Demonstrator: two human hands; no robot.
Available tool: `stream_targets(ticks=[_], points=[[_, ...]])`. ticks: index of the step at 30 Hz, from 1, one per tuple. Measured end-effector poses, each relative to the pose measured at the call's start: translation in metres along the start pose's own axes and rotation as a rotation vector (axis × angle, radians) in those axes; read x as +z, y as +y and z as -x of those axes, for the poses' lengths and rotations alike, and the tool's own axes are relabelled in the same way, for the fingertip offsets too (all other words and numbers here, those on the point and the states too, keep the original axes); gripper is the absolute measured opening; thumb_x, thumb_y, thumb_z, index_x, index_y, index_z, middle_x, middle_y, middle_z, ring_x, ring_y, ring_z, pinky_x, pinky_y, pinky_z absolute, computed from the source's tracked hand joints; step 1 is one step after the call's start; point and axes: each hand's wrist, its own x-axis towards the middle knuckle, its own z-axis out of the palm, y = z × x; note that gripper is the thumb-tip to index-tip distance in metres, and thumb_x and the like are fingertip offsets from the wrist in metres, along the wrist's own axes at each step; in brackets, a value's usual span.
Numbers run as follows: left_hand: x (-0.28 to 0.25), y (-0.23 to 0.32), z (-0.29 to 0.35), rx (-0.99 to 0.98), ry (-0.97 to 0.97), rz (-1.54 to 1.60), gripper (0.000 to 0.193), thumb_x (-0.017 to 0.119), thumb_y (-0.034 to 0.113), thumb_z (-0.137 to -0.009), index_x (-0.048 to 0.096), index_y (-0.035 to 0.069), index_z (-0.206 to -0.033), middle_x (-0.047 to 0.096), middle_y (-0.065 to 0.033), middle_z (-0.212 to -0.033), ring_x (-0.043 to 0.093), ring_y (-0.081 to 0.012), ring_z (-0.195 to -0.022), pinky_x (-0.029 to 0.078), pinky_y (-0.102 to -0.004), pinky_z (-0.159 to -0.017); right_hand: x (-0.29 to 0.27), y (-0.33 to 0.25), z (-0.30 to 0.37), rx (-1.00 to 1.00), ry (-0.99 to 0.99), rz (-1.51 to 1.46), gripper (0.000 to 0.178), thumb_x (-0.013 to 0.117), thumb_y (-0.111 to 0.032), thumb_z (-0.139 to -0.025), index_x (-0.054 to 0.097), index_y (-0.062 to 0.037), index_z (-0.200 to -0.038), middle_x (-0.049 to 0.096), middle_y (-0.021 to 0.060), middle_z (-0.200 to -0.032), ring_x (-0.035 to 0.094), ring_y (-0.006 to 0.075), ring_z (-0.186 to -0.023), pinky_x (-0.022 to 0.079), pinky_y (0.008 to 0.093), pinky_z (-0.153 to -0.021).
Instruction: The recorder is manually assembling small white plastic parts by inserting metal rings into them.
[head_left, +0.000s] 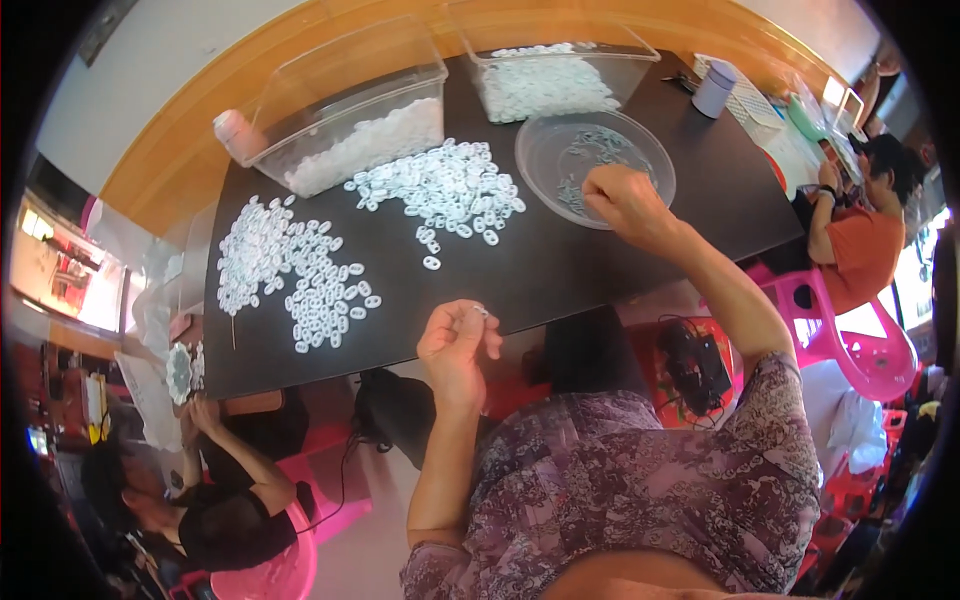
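Note:
My left hand [458, 340] is raised over the near edge of the black table [560, 270], pinching a small white ring [480, 310] between thumb and fingers. My right hand [625, 200] reaches into a clear round bowl [560, 140] that holds small grey metal pieces [590, 150], fingers curled down on them. Whether it holds one I cannot tell. Two heaps of white plastic rings lie on the table: one in the middle [445, 185], one at the left [290, 270].
Two clear plastic bins with white parts stand at the back, left [350, 110] and centre [550, 70]. One person in black [210, 500] sits at lower left, another in orange [860, 240] at right. Pink chairs [860, 340] stand around. A white cup [714, 90] stands at the far right.

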Motion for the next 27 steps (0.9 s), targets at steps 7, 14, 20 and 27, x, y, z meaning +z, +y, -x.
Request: stream_targets(ticks=[7,14,20,27], points=[[0.006,0.007,0.002,-0.003,-0.012,0.038,0.011,0.058,0.009,-0.088,0.055,-0.002,-0.088,0.06,-0.0101,-0.076,0.053,-0.0128,-0.054,0.043,-0.023,-0.047,0.025,-0.081,0.003,-0.115,-0.073,-0.497,0.008,0.062,-0.003,-0.077,0.061,-0.0007,-0.084,0.058,0.0094,-0.079,0.057,0.0216,-0.075,0.044,0.0302,-0.064],[0.002,0.016,0.01,0.044,0.03,0.018,0.01,0.057,0.007,-0.088,0.055,-0.002,-0.089,0.06,-0.0101,-0.076,0.053,-0.0125,-0.054,0.043,-0.0228,-0.046,0.039,-0.125,0.006,0.255,-0.231,-0.819,0.011,0.063,-0.006,-0.08,0.062,-0.0019,-0.089,0.059,0.0004,-0.079,0.053,0.0045,-0.072,0.044,0.0215,-0.062],[0.004,0.017,0.014,0.077,0.048,0.004,0.008,0.057,0.004,-0.087,0.056,-0.002,-0.091,0.062,-0.0099,-0.076,0.055,-0.0115,-0.056,0.043,-0.0212,-0.048,0.046,-0.13,0.015,0.266,-0.207,-0.902,0.014,0.063,-0.005,-0.079,0.06,-0.0004,-0.092,0.06,0.0015,-0.08,0.055,0.0055,-0.075,0.046,0.0214,-0.067],[0.003,0.015,0.02,0.101,0.068,-0.098,0.008,0.057,0.005,-0.088,0.057,-0.001,-0.094,0.062,-0.0063,-0.077,0.054,-0.008,-0.058,0.041,-0.0181,-0.048,0.045,-0.139,0.015,0.253,-0.228,-0.888,0.013,0.064,-0.004,-0.079,0.061,-0.0008,-0.091,0.06,0.0016,-0.079,0.055,0.0059,-0.074,0.045,0.0214,-0.065]])
